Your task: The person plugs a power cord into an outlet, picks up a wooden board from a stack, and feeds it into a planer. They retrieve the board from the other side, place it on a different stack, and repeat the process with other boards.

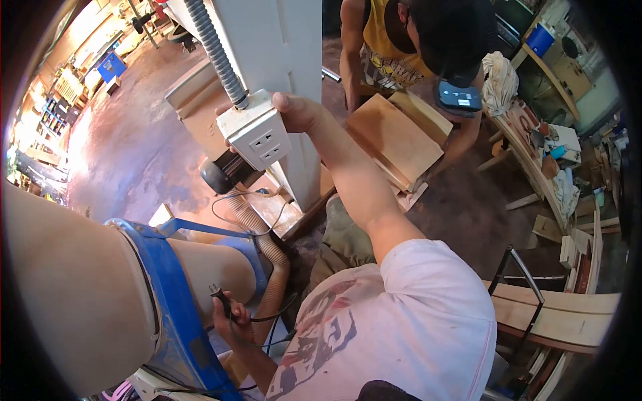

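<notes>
My right hand (294, 113) reaches up and is closed around a white outlet box (257, 130), its thumb at the near corner and the other fingers mostly hidden behind it. Two sockets face me on the box, and a grey corrugated conduit (214, 53) enters its top. Lower down on the left, my left hand (233, 319) grips a black power plug (219, 301) with its metal prongs pointing up. A dark cord trails from the plug past my shirt. The plug and the box are well apart.
A large pale dust-collector bag (73, 287) with a blue metal band (167, 301) stands close on my left. A ribbed hose (271, 257) runs beside it. Opposite me, a person in a yellow tank top (384, 47) bends over wooden boards (394, 137). A cluttered workbench (535, 154) stands right.
</notes>
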The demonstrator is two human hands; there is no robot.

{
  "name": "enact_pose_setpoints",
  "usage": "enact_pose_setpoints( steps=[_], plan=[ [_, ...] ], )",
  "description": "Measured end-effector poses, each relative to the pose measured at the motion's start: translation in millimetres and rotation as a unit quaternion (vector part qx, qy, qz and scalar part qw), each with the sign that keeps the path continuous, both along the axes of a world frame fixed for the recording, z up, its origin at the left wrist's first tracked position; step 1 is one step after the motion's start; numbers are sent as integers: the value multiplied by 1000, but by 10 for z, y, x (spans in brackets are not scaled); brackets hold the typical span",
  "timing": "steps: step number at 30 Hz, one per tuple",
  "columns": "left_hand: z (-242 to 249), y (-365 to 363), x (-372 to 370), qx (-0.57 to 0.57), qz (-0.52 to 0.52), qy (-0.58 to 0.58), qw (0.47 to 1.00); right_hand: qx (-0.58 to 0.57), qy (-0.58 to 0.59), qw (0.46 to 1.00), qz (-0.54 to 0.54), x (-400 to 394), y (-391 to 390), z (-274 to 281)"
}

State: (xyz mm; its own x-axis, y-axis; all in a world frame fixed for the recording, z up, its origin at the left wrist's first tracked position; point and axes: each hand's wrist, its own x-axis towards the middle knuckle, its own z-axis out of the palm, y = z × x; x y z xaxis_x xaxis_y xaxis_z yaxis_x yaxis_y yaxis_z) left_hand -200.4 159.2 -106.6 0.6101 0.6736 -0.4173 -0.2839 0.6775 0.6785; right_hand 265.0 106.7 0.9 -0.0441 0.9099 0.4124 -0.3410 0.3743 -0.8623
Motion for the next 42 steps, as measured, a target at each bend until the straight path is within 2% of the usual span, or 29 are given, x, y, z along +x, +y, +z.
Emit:
enact_pose_setpoints(
  steps=[11, 14, 19, 23, 28, 32, 38, 42],
  plan=[
    [-26, 38, 154, 1, -36, -41, 999, -48, 7, 998, -32, 122, -101, -152],
    [-122, 88, 125, -3, -25, -9, 1000, -58, -3, 998, -30, 19, -156, -36],
    [-236, 177, 113, -13, -51, -68, 996, -46, -30, 998, -42, -38, -172, 16],
    [-379, 259, 69, -3, -76, -105, 992, -58, -29, 996, -60, 140, -127, -209],
    [-456, 291, 11, -9, -65, -103, 992, -65, -31, 996, -50, -159, -225, 135],
    [-461, 290, -82, 4, -36, -53, 998, -61, -28, 997, -40, -211, -200, 153],
    [-567, 347, -208, 11, -39, -62, 997, -45, -56, 996, -44, -271, -188, 190],
    [-516, 311, -248, -6, 12, -38, 999, -52, -76, 994, -56, -303, -182, 228]
  ],
)
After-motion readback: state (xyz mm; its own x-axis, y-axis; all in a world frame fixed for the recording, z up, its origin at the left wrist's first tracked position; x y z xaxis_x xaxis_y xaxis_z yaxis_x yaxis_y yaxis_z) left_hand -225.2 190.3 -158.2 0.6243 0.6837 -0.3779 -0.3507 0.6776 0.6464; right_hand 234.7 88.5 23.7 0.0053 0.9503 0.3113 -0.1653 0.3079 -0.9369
